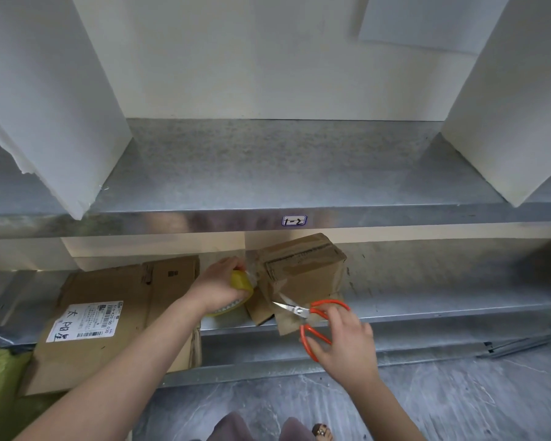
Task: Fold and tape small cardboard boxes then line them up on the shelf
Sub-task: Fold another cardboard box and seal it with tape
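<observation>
Left hand grips yellow tape roll beside box; right hand holds scissors (blades at tape).

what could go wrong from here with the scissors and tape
1. The scissors, held by the right hand, point their blades toward the left hand gripping the tape roll; a slip might nick it.
2. The small box sits near the front edge of the lower shelf with a flap overhanging; tugging the tape might pull it off.
</observation>
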A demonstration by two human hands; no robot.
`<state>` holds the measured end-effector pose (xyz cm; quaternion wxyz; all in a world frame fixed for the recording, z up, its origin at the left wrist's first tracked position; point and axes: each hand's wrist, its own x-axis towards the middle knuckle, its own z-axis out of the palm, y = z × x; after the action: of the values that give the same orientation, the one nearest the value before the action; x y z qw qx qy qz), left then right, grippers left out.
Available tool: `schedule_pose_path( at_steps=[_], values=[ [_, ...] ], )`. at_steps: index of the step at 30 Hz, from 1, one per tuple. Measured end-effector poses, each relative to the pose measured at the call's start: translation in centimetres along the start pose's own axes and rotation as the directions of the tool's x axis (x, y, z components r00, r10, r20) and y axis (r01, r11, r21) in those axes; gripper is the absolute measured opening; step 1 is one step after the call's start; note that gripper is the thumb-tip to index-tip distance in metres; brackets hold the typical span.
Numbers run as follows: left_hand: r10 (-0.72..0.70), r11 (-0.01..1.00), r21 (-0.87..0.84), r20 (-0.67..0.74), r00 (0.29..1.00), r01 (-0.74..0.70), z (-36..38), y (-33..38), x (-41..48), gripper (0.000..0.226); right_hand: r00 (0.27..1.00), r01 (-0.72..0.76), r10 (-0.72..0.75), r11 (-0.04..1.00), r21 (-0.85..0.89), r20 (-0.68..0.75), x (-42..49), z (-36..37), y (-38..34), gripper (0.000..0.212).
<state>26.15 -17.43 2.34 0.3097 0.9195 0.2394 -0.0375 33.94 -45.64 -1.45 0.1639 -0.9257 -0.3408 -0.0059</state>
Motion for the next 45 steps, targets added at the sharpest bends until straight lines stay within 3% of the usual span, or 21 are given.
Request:
schedule_pose_path(
  at_steps=[3,7,13,20,23,26,30,37,45],
  values=[
    [-0.018,1.0,0.001,-0.014,1.0,0.018,0.2,0.3,-0.2,0.046,0.998,-0.046,0.043,0.997,-0.056,-0.055,-0.9,-0.7,5.6,0.051],
    [-0.061,0.998,0.009,-0.036,0.997,0.062,0.7,0.7,-0.3,0.045,0.978,-0.166,0.164,0.986,-0.004,-0.13,-0.1,-1.3,12.4,0.044],
    [-0.138,0.99,0.003,-0.065,0.988,0.138,1.6,1.7,-0.8,0.045,0.936,-0.351,0.349,0.935,0.052,0.041,4.7,0.1,16.8,0.043],
    [-0.204,0.979,-0.003,-0.107,0.973,0.205,2.3,2.8,-1.4,0.047,0.926,-0.29,0.287,0.957,-0.026,0.246,7.8,1.6,17.3,0.058],
    [-0.206,0.978,-0.001,-0.108,0.973,0.207,2.4,3.1,-1.4,0.047,0.963,-0.196,0.198,0.98,-0.03,0.181,7.1,0.9,16.8,0.057],
    [-0.201,0.98,-0.006,-0.112,0.973,0.201,2.2,3.1,-1.4,0.046,0.994,-0.023,0.021,1.0,0.017,0.11,6.9,-0.7,15.2,0.057],
    [-0.182,0.983,-0.018,-0.119,0.976,0.182,2.3,2.9,-1.8,0.046,0.981,0.191,-0.193,0.979,0.068,0.014,9.6,-2.8,9.7,0.061],
    [-0.144,0.989,-0.041,-0.115,0.983,0.14,2.2,2.2,-2.6,0.048,0.943,-0.019,-0.125,0.905,0.425,0.309,14.4,-1.6,2.8,0.049],
    [-0.068,0.997,0.021,-0.017,0.998,0.068,1.4,0.8,-1.9,0.047,0.985,-0.082,0.007,0.894,0.441,0.171,7.8,-1.0,3.8,0.075]
  ],
)
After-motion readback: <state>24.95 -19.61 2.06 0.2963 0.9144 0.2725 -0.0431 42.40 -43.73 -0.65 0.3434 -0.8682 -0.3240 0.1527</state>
